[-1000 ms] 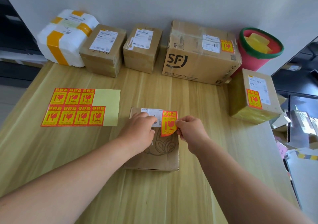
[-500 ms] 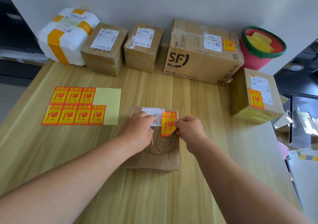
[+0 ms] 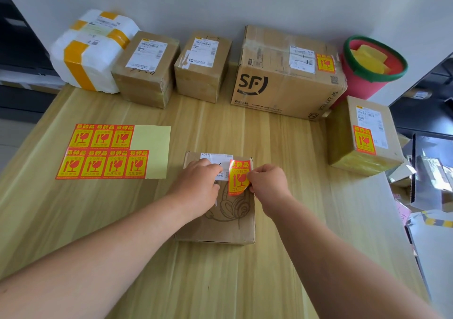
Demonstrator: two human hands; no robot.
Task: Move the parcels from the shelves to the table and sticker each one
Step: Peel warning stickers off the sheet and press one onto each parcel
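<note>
the right hand (image 3: 268, 184) pinches a fragile sticker (image 3: 239, 177) by its edge over the flat parcel (image 3: 220, 220) mid-table (image 3: 245, 282). the left hand (image 3: 198, 184) rests on that parcel, grip unclear. the sf box (image 3: 282, 90) and side box (image 3: 365, 134) are stickered; the white parcel (image 3: 90, 56) looks bare.

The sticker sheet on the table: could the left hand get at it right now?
Probably yes. The sticker sheet lies flat just left of the left hand, with only bare table between; that hand merely rests on the parcel.
</note>
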